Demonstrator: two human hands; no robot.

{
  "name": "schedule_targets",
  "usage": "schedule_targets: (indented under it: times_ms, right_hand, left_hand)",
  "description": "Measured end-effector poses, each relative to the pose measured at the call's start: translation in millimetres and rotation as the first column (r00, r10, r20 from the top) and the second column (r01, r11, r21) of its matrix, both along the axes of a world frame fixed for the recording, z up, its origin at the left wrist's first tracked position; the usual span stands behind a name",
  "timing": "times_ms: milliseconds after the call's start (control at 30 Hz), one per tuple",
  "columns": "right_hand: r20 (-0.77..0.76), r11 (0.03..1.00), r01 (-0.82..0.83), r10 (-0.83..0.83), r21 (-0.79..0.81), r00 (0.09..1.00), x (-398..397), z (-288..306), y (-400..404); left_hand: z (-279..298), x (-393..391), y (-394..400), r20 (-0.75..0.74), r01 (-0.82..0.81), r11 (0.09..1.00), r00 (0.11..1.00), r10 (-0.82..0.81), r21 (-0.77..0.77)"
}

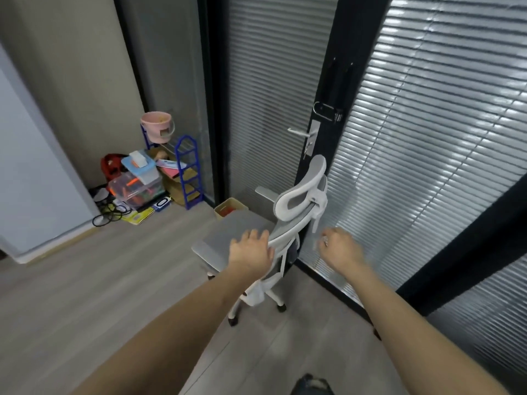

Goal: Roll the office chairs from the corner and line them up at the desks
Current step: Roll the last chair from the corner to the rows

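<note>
A white and grey office chair (pixel 228 238) with a curved headrest (pixel 299 195) stands on its castors close to a glass wall with blinds. It faces left, its back toward the glass. My left hand (pixel 252 249) lies on the top edge of the backrest, fingers wrapped over it. My right hand (pixel 340 246) hovers just right of the backrest with fingers loosely curled and holds nothing. Blur hides whether it touches the frame. No desks are in view.
A door with a lever handle (pixel 299 132) and a keypad lock (pixel 328 111) is behind the chair. A small yellow bin (pixel 231 208) sits at the door's foot. A blue rack (pixel 186 169), pink bucket (pixel 156 128), plastic boxes (pixel 137 186) and cables (pixel 109 212) fill the left corner.
</note>
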State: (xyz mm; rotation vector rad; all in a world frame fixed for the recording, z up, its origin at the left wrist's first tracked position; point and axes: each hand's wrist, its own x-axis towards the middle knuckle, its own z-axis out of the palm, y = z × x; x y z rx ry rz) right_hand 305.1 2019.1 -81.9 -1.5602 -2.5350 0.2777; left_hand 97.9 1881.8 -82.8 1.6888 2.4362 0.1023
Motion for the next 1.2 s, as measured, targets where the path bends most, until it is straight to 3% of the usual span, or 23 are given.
schedule_targets:
  times_ms: [167, 367, 567, 933, 1200]
  right_hand:
    - [0.017, 0.993, -0.118, 0.118, 0.006, 0.993, 5, -26, 104]
    - [-0.002, 0.949, -0.314, 0.314, 0.012, 0.95, 14, -65, 223]
    - [0.01, 0.832, -0.554, 0.554, 0.012, 0.833, 19, -82, 296]
    - [0.154, 0.695, -0.663, 0.714, -0.277, 0.683, -4, -62, 334]
    - [0.213, 0.687, -0.656, 0.723, -0.312, 0.657, -28, -72, 330]
  left_hand:
    - [-24, 35, 71, 0.084, -0.145, 0.989, 0.986, 0.143, 0.019]
    - [-62, 103, 155, 0.081, -0.32, 0.946, 0.946, 0.315, 0.055]
    - [-79, 140, 203, 0.081, -0.501, 0.865, 0.861, 0.503, -0.044]
    - [-89, 151, 234, 0.023, -0.615, 0.759, 0.774, 0.633, -0.214]
    - [-87, 140, 212, 0.063, -0.62, 0.736, 0.752, 0.656, -0.27]
